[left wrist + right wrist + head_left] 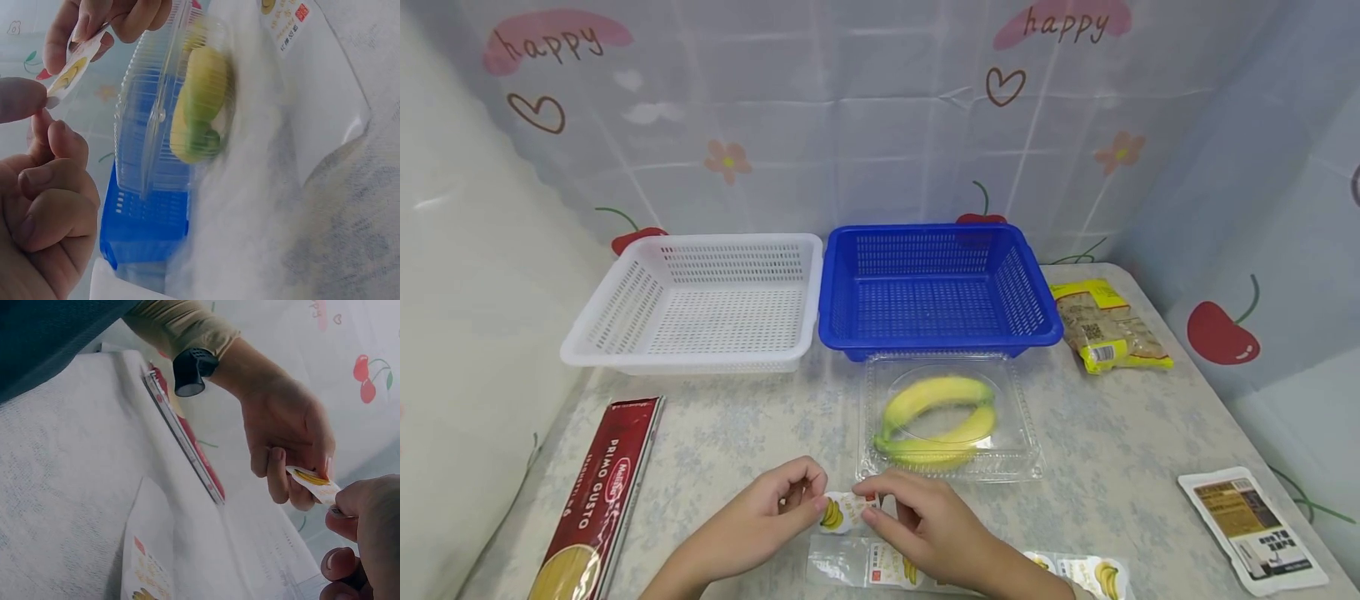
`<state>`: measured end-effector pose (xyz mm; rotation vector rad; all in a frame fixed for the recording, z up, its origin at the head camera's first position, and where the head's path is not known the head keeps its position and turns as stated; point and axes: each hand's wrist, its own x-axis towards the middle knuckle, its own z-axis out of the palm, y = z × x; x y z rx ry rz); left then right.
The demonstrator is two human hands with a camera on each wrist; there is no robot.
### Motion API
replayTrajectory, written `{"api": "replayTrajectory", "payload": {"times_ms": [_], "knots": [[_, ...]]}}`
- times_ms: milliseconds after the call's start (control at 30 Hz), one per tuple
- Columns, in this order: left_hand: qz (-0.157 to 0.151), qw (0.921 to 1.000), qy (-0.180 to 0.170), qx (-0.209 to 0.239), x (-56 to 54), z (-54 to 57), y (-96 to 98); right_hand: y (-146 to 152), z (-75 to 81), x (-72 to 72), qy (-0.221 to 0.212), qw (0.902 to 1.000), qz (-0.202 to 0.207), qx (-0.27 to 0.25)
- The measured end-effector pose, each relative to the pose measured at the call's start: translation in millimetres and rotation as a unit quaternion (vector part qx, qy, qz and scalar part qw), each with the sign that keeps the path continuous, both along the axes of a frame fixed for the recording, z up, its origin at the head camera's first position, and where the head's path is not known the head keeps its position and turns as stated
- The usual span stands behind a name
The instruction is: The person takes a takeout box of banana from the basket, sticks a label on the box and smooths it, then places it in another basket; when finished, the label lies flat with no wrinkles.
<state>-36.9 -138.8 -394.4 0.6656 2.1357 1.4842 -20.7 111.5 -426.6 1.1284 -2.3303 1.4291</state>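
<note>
Between my two hands is a small white banana sticker [844, 512] with a yellow banana picture and print. My left hand [767, 517] pinches its left end between thumb and fingertip. The right end is pinched by my right hand [928, 525]. Below, on the table, lies a strip of banana stickers [842, 560], partly hidden behind my right hand and forearm. Just beyond the hands stands a closed clear plastic clamshell box [1026, 454] with two bananas [936, 396] inside. In the right wrist view the held sticker [312, 481] is off the table.
A white basket [692, 358] and a blue basket [940, 340] stand side by side at the back. To the left lies a red spaghetti pack [602, 492]. A yellow-and-clear food bag [1105, 325] sits at the back right, and a white flat packet [1251, 529] nearer on the right.
</note>
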Motion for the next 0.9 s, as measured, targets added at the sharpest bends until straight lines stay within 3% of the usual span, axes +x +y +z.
{"api": "replayTrajectory", "payload": {"times_ms": [167,333,467,633,900], "knots": [[0.021,0.9996,0.014,-0.009,-2.0,4.9,6.3,4.4,5.5,-1.9,0.004,0.9998,-0.017,-0.005],[0.026,0.9986,0.040,0.022,-4.3,9.1,13.5,11.3,12.2,-5.3,-0.006,0.9991,-0.040,-0.015],[0.038,0.9944,0.096,0.024,-8.2,11.2,21.6,17.1,17.1,-10.5,0.004,0.9977,-0.064,-0.024],[0.068,0.9833,0.169,-0.005,-16.7,12.0,35.0,25.7,21.6,-16.8,0.019,0.9947,-0.096,-0.032],[0.085,0.9802,0.177,-0.026,-32.9,12.1,58.5,42.1,28.0,-27.1,0.016,0.9892,-0.144,-0.019]]}}
